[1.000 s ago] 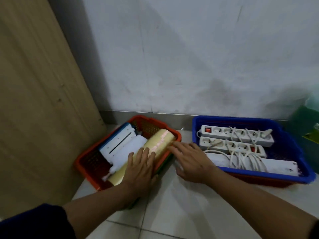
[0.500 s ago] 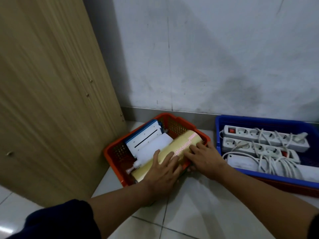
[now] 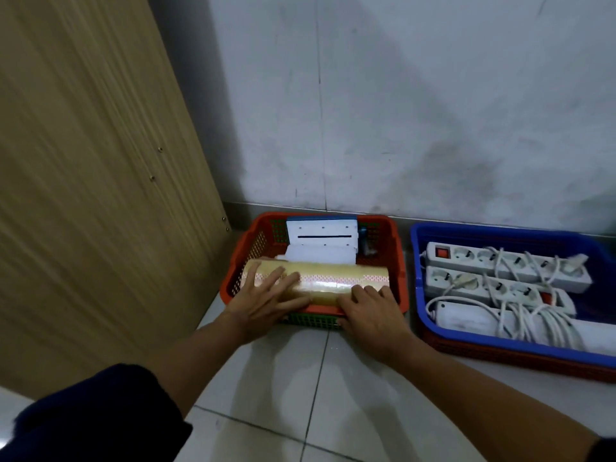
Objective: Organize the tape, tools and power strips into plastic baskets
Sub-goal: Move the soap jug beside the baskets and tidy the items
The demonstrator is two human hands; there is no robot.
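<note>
Pale floor tiles (image 3: 333, 395) lay below a grey wall. Straight left fingers (image 3: 276, 278) were pressed on the tape roll (image 3: 326, 283); curled right fingers (image 3: 366, 291) were hooked over it. It was lying across the red basket (image 3: 398, 248), beside the blue basket (image 3: 418, 261) of power strips (image 3: 500, 265).

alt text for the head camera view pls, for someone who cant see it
Two hands rest on a long stack of clear tape rolls lying across a red basket on a tiled floor, the left hand flat on it, the right hand at its near edge. Beside it, a blue basket holds white power strips with coiled cords.
</note>
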